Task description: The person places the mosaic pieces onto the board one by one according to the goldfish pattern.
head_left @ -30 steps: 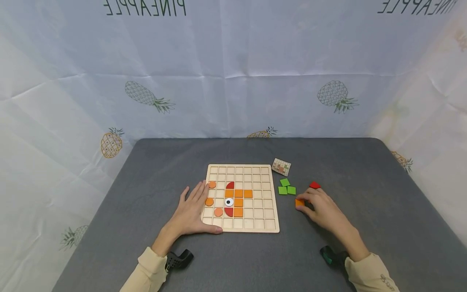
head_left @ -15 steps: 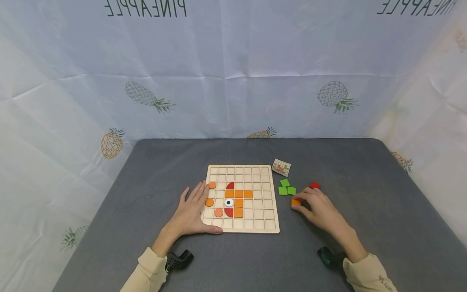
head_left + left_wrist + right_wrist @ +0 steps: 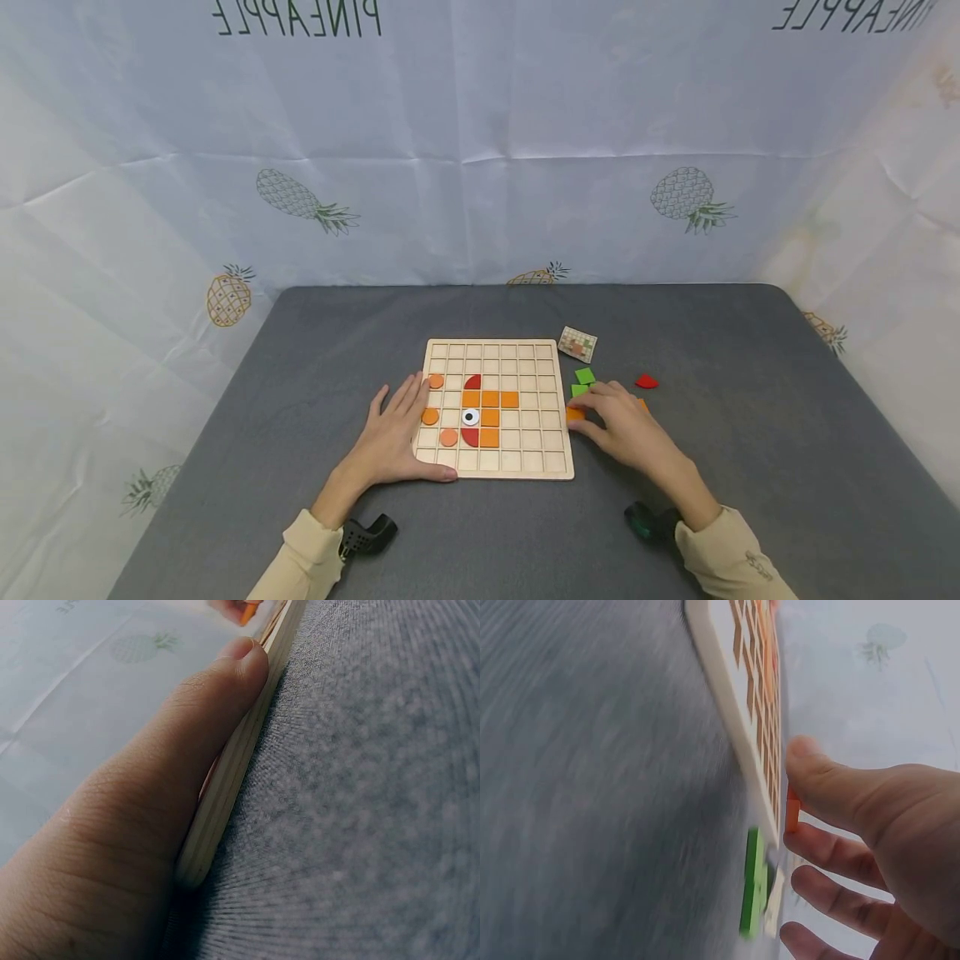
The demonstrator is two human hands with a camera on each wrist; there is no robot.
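My left hand [image 3: 393, 433] rests with straight, spread fingers on the left edge of a wooden grid board [image 3: 532, 458]. Its thumb [image 3: 225, 682] lies along the board's front edge. At the board's right edge, my right hand [image 3: 626, 425] pinches an orange square tile [image 3: 792, 815] between thumb and forefinger, just above the table. Several orange square tiles [image 3: 491, 417], a white eye tile [image 3: 470, 417] and red rounded tiles [image 3: 472, 382] sit in the grid. Orange round tiles [image 3: 448, 437] lie towards its left side.
Green square tiles [image 3: 584, 376] lie right of the board, partly hidden by my right hand. Behind them is a small picture card [image 3: 577, 344]. A red tile [image 3: 647, 381] and a mostly covered orange piece [image 3: 643, 405] lie farther right on the grey table [image 3: 337, 333].
My right hand has moved left with the orange square tile, from beyond the green tiles to the board's right edge. Another orange piece shows behind it. The left hand stays put.
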